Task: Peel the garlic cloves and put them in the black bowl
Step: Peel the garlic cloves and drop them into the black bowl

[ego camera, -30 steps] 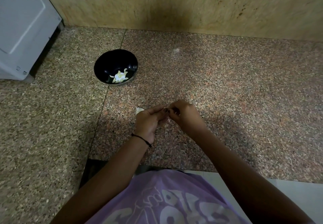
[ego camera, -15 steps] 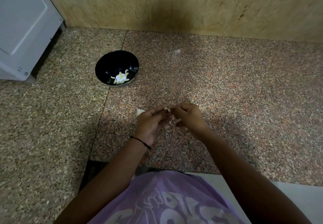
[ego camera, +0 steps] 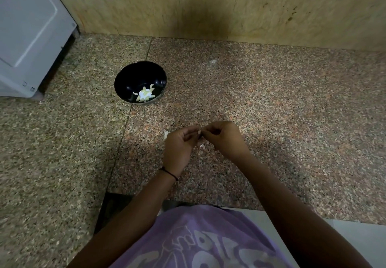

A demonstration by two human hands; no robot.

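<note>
grip: pinching a garlic clove (ego camera: pixel 199 131) between the curled fingertips of the left hand (ego camera: pixel 179 148) and the right hand (ego camera: pixel 224 137), hiding most of it.
purpose: probably steadying with one hand and picking skin with the other; not showing which.
height: hovering low over the counter (ego camera: pixel 282 111), likely keeping the mess close.
skin scraps (ego camera: pixel 202 146): lying just under the pinch.
pale piece (ego camera: pixel 166 134): sitting beside the left hand; clove or skin unclear.
black bowl (ego camera: pixel 125 79): standing well apart, ahead-left, holding peeled cloves (ego camera: pixel 146 96), probably staying clear of falling skin.

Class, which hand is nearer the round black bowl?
Left. The left hand lies right of the round black bowl and nearer the front; the right hand lies farther right.
</note>
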